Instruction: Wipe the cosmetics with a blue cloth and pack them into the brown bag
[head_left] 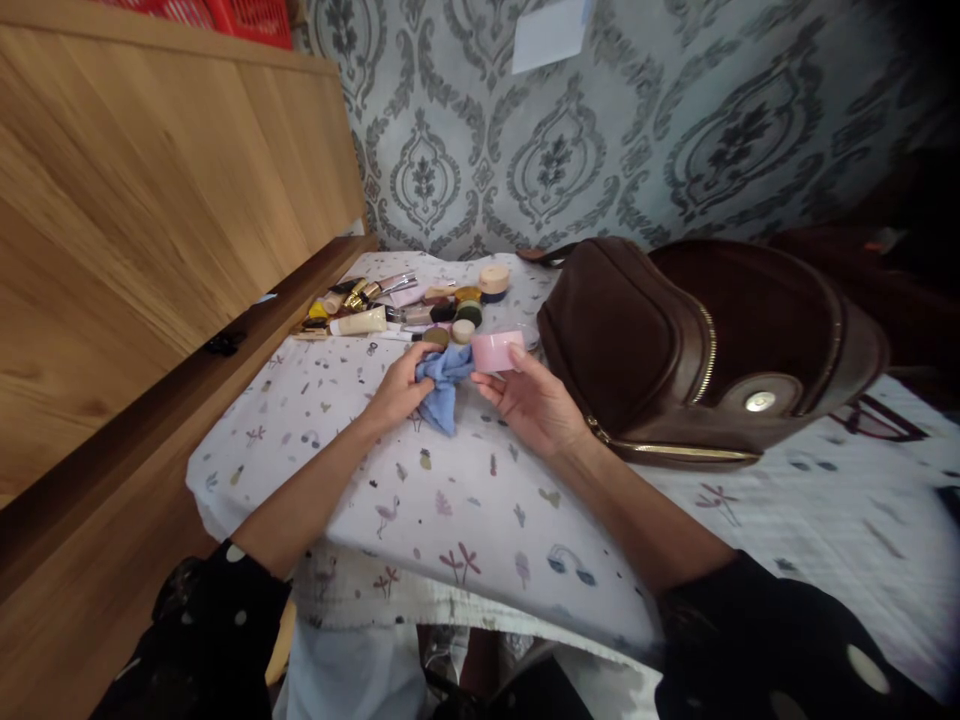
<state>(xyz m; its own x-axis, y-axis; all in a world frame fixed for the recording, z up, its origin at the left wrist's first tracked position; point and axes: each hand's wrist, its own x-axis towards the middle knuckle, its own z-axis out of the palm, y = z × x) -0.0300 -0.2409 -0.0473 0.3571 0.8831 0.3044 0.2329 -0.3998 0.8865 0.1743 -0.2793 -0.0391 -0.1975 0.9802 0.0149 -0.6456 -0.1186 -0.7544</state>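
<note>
Cloth (442,385), blue and crumpled, is bunched in the left hand (403,385), the thumb and fingers pinching its folds near the upper left. It looks soft and limp, likely very light, with nothing to break; a loose handful anywhere in the folds would hold it, though the lower corner hangs free and would flop about.

Beside it, the pink jar (493,353) is in the right hand (536,400), raised over the near side of the cosmetics. The right thumb lies against the jar's right end and the fingers curl beneath, so the hand is pinching it rather than wrapping round it. The jar appears to be smooth plastic: stiff, probably light, and apt to slip or turn if the fingertips are damp or greasy. Its round side offers the surest hold, with thumb and fingers set opposite each other; a grip on the rim alone would be weaker. Whether it is full cannot be told, so its weight is a guess.

Just beyond, a cream tube (360,322) and a green jar (469,312) rest among the other cosmetics on the desk (450,500), which has a printed cover. To the right stands a brown leather-look bag (615,340).
</note>
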